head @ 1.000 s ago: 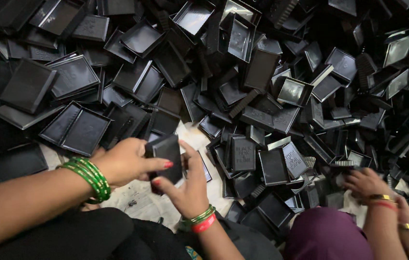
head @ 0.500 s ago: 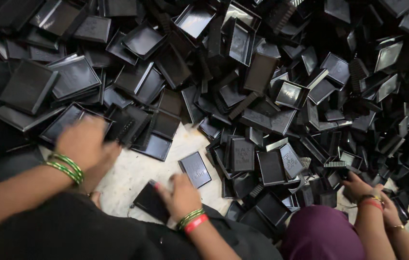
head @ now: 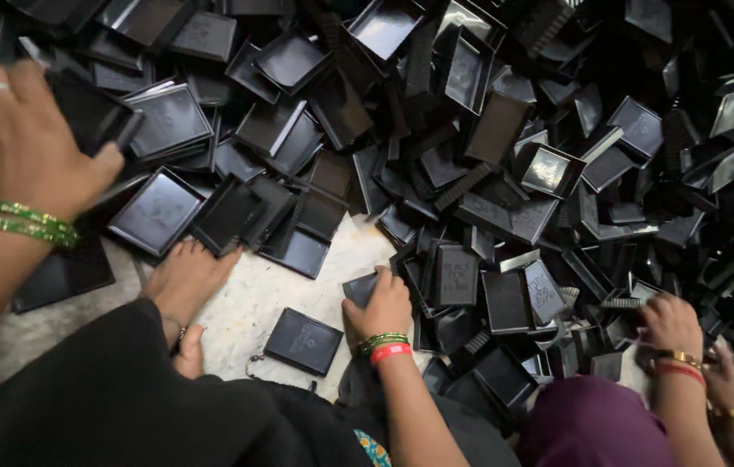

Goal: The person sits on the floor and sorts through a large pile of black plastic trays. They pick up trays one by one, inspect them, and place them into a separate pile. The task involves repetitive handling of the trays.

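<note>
Black tray [head: 365, 288] under right hand [head: 382, 307], left hand [head: 25, 138] on tray pile [head: 471, 173]

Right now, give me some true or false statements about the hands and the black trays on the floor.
1. The left hand grips a shallow black plastic tray in the pile. True.
2. The right hand is lifted clear of every tray. False: it rests on a small black tray at the pile's edge.
3. A flat black square lid lies alone on the pale floor. True.
4. Both wrists are bare. False: both wear bangles.
</note>
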{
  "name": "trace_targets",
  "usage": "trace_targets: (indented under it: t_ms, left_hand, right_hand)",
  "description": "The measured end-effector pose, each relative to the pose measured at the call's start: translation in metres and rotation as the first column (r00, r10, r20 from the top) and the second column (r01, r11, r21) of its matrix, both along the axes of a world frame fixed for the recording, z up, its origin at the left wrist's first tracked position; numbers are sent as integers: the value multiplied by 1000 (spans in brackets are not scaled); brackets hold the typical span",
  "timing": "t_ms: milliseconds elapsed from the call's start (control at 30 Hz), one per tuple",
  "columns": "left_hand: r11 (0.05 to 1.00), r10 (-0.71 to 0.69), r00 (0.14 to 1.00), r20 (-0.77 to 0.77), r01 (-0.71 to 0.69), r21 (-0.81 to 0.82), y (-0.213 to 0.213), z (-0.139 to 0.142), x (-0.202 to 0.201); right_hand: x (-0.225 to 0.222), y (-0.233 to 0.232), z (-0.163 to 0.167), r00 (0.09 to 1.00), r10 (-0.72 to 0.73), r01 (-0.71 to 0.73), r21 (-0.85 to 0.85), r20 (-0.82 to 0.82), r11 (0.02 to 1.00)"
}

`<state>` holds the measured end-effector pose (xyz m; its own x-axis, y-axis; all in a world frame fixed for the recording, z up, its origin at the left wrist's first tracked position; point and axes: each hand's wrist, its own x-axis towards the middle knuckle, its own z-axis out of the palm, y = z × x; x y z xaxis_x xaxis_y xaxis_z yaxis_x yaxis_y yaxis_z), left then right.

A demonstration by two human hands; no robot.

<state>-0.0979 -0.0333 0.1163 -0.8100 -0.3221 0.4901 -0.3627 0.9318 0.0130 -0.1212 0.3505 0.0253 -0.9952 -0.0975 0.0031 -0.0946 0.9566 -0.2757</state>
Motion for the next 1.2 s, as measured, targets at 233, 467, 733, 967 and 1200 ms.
trace_targets:
  t_ms: [233, 467, 733, 967, 1200]
  left_hand:
    - [946, -43, 991, 129, 82, -314, 1, -13, -9]
    - [973, -98, 989, 110, 118, -199, 15, -8, 0]
    - [918, -293, 916, 273, 350, -187, 37, 31, -60]
    - [983, -139, 924, 355, 172, -63, 42, 21, -83]
    - [631, -464, 885, 34, 303, 714, 92, 38, -69]
  right_hand:
    - [-6, -7, -7, 999, 43, -42, 8, -23, 999]
    - [-4, -1, -2, 998, 58, -58, -27, 11, 998]
    - [8, -6, 17, 994, 105, -105, -62, 9, 993]
    - [11, 21, 26, 996, 87, -85, -324, -9, 942]
    - [-10, 14, 40, 936, 185, 290, -954, 300, 80]
